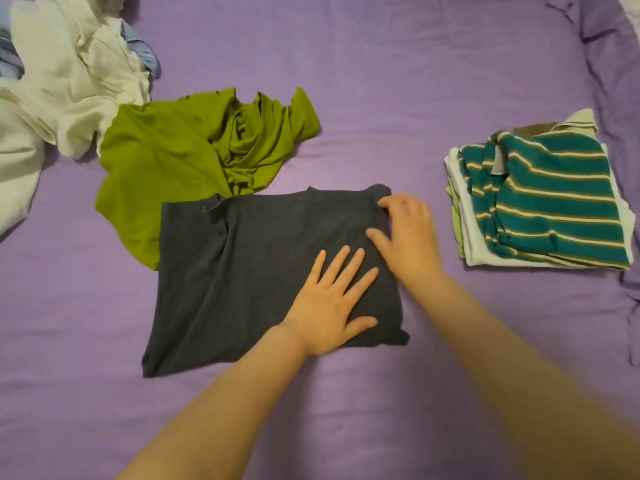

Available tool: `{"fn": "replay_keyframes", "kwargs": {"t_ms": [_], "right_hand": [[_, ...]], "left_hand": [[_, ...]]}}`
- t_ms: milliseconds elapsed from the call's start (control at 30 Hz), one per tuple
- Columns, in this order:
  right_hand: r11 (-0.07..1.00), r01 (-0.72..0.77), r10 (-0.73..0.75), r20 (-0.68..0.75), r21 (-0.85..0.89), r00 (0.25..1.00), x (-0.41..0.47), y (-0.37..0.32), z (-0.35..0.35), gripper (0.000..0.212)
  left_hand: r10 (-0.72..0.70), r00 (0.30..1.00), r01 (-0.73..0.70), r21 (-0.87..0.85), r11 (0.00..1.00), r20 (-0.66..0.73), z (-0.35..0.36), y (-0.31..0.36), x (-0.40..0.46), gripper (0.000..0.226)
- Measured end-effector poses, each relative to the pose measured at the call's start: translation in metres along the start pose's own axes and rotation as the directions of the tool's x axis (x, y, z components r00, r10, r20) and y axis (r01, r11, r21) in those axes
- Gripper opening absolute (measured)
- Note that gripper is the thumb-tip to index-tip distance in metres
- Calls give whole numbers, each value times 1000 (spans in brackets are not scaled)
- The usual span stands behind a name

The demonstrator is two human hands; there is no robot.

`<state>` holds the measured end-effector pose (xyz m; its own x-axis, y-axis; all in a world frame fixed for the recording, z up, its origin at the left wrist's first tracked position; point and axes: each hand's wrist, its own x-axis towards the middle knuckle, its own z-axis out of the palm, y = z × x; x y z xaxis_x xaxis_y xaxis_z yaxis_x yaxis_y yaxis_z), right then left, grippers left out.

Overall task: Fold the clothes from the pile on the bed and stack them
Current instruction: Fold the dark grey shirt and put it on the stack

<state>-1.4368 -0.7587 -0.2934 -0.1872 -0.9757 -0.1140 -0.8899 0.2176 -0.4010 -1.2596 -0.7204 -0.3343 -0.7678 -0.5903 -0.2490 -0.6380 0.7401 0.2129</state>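
A dark grey garment [242,271], partly folded into a rough rectangle, lies flat in the middle of the bed. My left hand [332,303] presses flat on its right half with fingers spread. My right hand [408,233] rests on the garment's right edge near the top corner, fingers bent slightly; whether it pinches the cloth is unclear. At the right sits a stack of folded clothes [540,206] topped by a teal striped shirt. A crumpled green garment [194,157] lies just behind the grey one, partly under it.
A pile of unfolded white and blue clothes [59,74] fills the far left corner. The purple bedsheet [381,98] covers the bed. A bunched purple cover [613,81] runs along the right edge.
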Motion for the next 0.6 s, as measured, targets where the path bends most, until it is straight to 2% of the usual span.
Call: {"fn": "replay_keyframes", "kwargs": {"t_ms": [67, 133, 167, 233, 300, 433, 533, 600], "right_hand": [[951, 207, -206, 29, -231, 978, -25, -5, 9, 52], [851, 327, -315, 99, -412, 944, -47, -9, 19, 60], [814, 369, -353, 121, -449, 928, -57, -15, 26, 60], [794, 432, -402, 165, -427, 901, -74, -29, 41, 57], [835, 440, -387, 218, -330, 896, -91, -59, 56, 55], [864, 424, -336, 316, -271, 887, -97, -114, 74, 53], [852, 482, -396, 353, -202, 848, -68, -144, 78, 47], [826, 542, -481, 310, -154, 820, -41, -166, 78, 43]], "left_hand": [[-58, 998, 58, -4, 998, -28, 0, -8, -21, 69], [-108, 994, 109, 18, 994, -29, 0, -22, -47, 66], [-136, 991, 136, 37, 990, -7, -2, -32, -63, 64], [-189, 981, 186, 65, 980, 44, -6, -46, -90, 63], [-253, 965, 248, 72, 966, 64, -11, -61, -118, 60], [-397, 916, 398, 3, 917, -56, -21, -86, -155, 45], [-524, 843, 509, -135, 850, -125, -24, -101, -172, 47], [-565, 814, 535, -206, 819, -132, -25, -109, -181, 48]]}}
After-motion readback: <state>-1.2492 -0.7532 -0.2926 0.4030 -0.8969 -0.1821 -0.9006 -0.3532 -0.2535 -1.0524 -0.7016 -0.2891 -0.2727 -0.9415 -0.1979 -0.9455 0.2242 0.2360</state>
